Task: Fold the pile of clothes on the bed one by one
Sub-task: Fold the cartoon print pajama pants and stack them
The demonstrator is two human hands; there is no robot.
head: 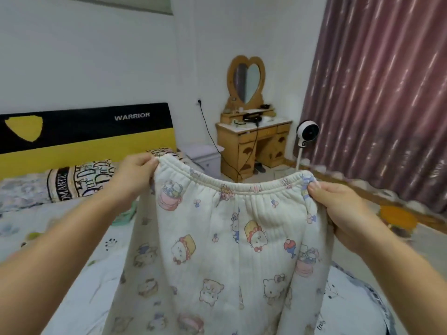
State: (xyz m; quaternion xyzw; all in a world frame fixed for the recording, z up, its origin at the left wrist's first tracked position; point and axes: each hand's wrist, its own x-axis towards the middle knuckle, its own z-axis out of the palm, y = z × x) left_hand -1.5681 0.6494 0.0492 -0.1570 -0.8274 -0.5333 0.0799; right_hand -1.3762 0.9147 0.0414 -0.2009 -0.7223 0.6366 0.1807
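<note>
While held up over the bed, white quilted cartoon-print trousers hang between both hands: left hand pinches one waistband end, right hand the other. Judged soft, padded, fairly light; elastic waistband corners give the surest hold

**Bedroom background**

White walls on two sides. Black-and-yellow headboard lettered "WARRIOR" at left. Wooden dresser in far corner, topped by heart-shaped mirror. Wall socket with black cable trailing down to the dresser. Small pale cabinet between headboard and dresser. White fan on a stand beside pink curtain at right. Soft, even light.
</note>
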